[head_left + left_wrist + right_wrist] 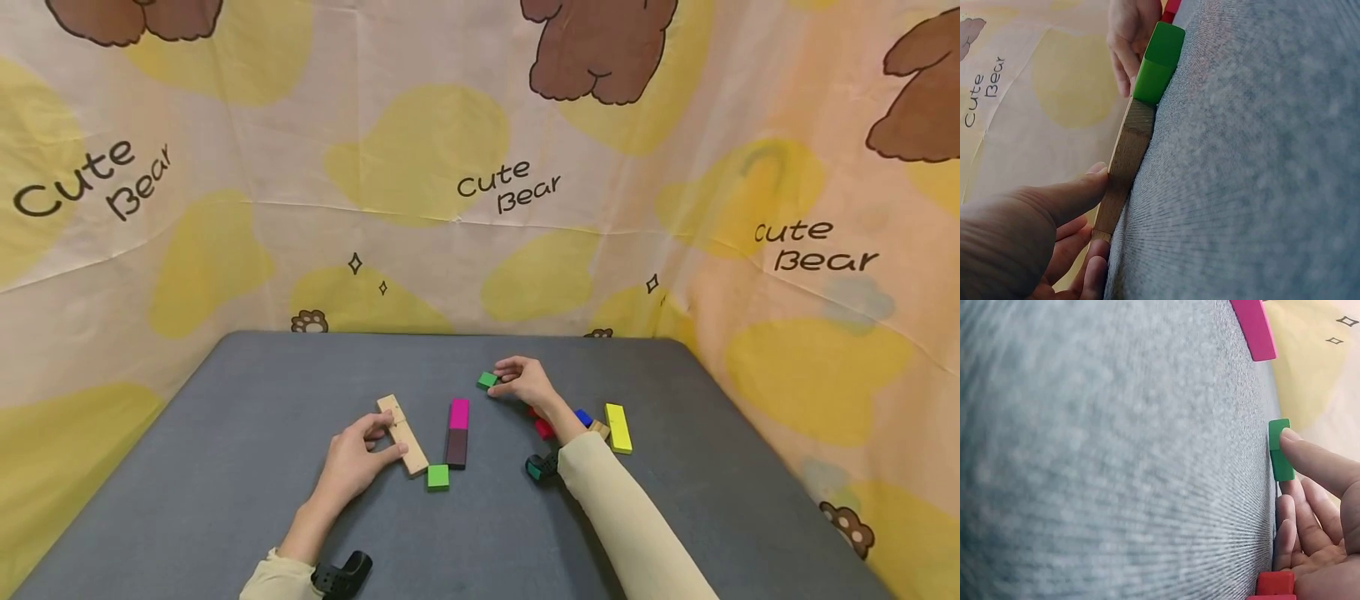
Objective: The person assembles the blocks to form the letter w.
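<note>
My left hand [356, 454] rests at two pale wooden blocks [411, 457] laid end to end; its thumb tip touches one and a fingertip the other. At their near end sits a light green block [438, 477], seen close up in the left wrist view. A magenta block [459, 413] and a dark purple block [456, 450] form a line to the right. Farther back, my right hand [527, 383] pinches a small green block [487, 381] between thumb and fingers; the right wrist view shows the thumb on its face [1282, 459].
Under the right forearm lie red blocks [543, 428], partly hidden. Beside them are a blue block [583, 417], a wooden piece [600, 428] and a long yellow block [618, 428]. A patterned cloth [420, 158] hangs behind the grey table [247, 417].
</note>
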Motion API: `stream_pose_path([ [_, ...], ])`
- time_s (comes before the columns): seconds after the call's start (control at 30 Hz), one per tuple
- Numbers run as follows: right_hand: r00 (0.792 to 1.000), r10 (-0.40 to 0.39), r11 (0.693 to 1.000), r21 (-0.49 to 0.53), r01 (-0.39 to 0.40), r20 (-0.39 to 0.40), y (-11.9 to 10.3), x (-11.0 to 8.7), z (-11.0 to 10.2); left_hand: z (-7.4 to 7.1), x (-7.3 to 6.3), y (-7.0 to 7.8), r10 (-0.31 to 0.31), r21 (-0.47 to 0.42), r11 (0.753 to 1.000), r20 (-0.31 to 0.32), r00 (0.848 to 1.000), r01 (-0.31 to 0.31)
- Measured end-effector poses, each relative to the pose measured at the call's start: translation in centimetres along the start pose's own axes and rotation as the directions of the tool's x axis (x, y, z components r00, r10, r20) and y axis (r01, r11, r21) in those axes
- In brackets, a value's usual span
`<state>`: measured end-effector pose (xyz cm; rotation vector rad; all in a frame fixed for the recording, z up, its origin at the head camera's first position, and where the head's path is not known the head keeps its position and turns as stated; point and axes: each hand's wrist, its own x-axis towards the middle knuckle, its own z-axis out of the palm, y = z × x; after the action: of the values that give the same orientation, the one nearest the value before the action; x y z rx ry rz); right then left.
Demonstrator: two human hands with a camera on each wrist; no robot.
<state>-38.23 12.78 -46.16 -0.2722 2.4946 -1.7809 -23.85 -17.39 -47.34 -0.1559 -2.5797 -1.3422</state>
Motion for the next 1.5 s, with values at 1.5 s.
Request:
stream_pose_path([
  [1.5,1.0,0.015,1.0,0.013,-0.015,-0.021,-0.06,-0.35,0.15,-0.07,-0.1,0.1,-0.01,0.006,1.0,-0.004,1.0,0.01],
])
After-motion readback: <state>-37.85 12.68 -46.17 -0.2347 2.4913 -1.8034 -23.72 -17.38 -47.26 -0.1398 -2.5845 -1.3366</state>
